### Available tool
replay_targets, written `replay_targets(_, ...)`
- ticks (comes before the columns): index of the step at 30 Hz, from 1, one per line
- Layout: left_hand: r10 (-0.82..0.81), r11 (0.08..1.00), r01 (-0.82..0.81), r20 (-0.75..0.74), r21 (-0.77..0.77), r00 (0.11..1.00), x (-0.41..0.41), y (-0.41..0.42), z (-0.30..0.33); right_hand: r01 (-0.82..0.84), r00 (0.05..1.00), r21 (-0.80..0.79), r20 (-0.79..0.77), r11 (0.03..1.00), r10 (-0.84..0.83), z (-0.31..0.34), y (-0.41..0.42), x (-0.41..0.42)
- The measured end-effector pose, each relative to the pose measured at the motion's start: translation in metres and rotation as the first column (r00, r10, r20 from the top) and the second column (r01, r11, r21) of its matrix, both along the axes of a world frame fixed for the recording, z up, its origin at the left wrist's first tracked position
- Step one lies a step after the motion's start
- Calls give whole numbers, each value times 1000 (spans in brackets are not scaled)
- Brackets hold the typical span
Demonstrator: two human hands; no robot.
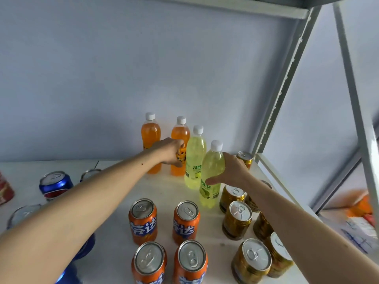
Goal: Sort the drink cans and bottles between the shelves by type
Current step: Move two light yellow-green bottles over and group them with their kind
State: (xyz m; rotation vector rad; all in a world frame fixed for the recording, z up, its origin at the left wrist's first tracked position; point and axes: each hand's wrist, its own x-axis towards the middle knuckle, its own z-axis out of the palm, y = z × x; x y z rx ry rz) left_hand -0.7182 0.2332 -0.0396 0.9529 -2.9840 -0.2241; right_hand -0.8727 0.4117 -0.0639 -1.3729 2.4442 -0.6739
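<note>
- Both arms are stretched out over the white shelf [114, 193], reaching for the row of bottles by the back wall.
- The left hand [171, 151] wraps round the second orange bottle [180, 132], its fingers curled about the labelled middle; the bottle stands upright on the shelf.
- Just to its left stands the first orange bottle [150, 134], upright, white cap on, partly behind the left wrist.
- The right hand [231, 171] grips the nearer lime bottle [212, 160], thumb across the label in front and fingers curved round its right side; that bottle is upright too.
- Between the two held bottles stands the other lime bottle [195, 152], touching or just beside both neighbours.
- In front, four orange cans [143, 220] stand in a square, tops up.
- To the right, a cluster of gold cans [238, 218] stands under the right forearm, with one more gold can [245, 158] behind the right hand near the shelf post [287, 83].
- To the left, a blue can [55, 184] stands upright beside the left forearm, and a red can [5, 191] shows at the frame's edge.
- More blue cans sit under the left arm, mostly hidden.
</note>
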Motion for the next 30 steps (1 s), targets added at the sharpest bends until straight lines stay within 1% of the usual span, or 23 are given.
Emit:
replay_targets(6, -3, 997, 10, -94, 77, 996, -19, 1, -1, 37, 999, -51, 21, 998, -36, -4, 6, -3)
replay_targets(10, 51, 992, -33, -148, 126, 988, -32, 7, -4, 15, 999, -59, 30, 998, -13, -5, 14, -2)
replay_targets(15, 121, 981, -68, -294, 184, 948, -43, 16, -9, -8, 999, -69, 42, 998, 11, -2, 24, 1)
replay_targets(18, 149, 981, -99, -328, 164, 933, -43, 20, -12, -12, 999, -94, 31, 996, 15, 3, 31, 3)
replay_targets(21, 126, 988, -91, -328, 121, 936, -39, 22, -10, -13, 1000, -135, 12, 991, 15, 10, 39, 4)
replay_targets(24, 114, 991, -79, -347, 112, 931, -30, 27, -2, -1, 1000, -145, -19, 989, -2, 25, 47, 4)
replay_targets(30, 123, 992, -106, -397, 66, 909, -5, 49, 54, 19, 1000, -304, 22, 953, -13, 65, 68, 7)
